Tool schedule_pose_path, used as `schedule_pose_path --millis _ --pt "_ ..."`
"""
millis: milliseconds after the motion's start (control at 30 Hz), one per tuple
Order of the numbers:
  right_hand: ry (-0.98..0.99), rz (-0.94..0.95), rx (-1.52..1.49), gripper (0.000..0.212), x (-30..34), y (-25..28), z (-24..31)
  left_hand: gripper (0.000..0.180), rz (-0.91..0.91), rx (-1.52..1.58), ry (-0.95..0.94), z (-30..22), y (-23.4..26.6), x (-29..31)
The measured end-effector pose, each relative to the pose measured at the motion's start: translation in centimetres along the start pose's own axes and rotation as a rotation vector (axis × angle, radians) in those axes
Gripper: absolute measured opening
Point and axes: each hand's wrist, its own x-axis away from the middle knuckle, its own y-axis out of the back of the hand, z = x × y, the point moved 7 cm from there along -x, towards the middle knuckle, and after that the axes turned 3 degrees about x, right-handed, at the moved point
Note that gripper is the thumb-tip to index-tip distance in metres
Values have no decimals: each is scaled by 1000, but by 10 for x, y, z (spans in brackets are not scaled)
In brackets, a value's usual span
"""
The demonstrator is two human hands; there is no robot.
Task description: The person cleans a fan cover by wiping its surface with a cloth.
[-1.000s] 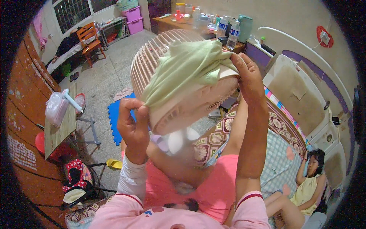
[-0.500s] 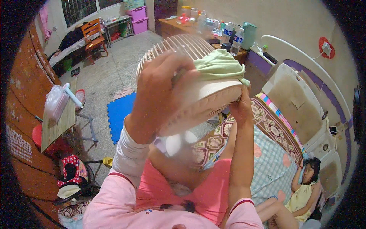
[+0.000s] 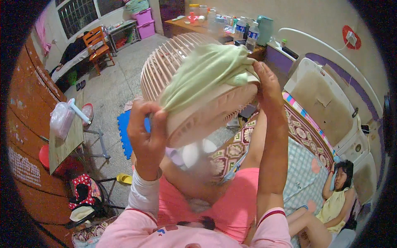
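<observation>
In front of me is a pale beige fan head (image 3: 194,118) with a ribbed grille (image 3: 163,66), tilted with its rim band toward me. A light green cloth (image 3: 206,68) lies stretched over the upper rim. My left hand (image 3: 144,136) pinches the cloth's lower left corner between thumb and fingers, at the rim's left end. At the other end, my right hand (image 3: 269,87) is closed on the cloth and the rim's edge, its thumb partly hidden. Below the fan head, a blurred white object (image 3: 191,155) cannot be made out clearly.
A person (image 3: 337,202) rests on the bed (image 3: 297,182) at right. At left stand a small folding table (image 3: 66,149) with a plastic bag and a red stool (image 3: 45,155). A blue foam mat (image 3: 124,136) lies on the floor. Bottles (image 3: 252,37) crowd the far desk (image 3: 175,27).
My left hand has moved down and left from across the grille. The green cloth, bunched toward the right before, now spans the rim between both hands. The view has shifted slightly.
</observation>
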Motion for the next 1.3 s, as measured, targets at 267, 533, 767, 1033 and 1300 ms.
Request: schedule_pose_path --millis 267,533,767,1033,1300 --pt "34 129 -170 26 8 -16 29 11 -164 148 103 20 9 20" --pt "-96 81 -361 29 12 6 -37 8 90 -4 -133 -28 -23 -38" --pt "-154 49 -773 33 31 3 -70 9 264 -75 -233 -48 -47 -60" --pt "-6 52 -262 37 9 17 -47 9 102 -17 -82 -29 -19 -33" --pt "20 121 -153 28 8 -13 29 18 -129 179 47 25 5 26"
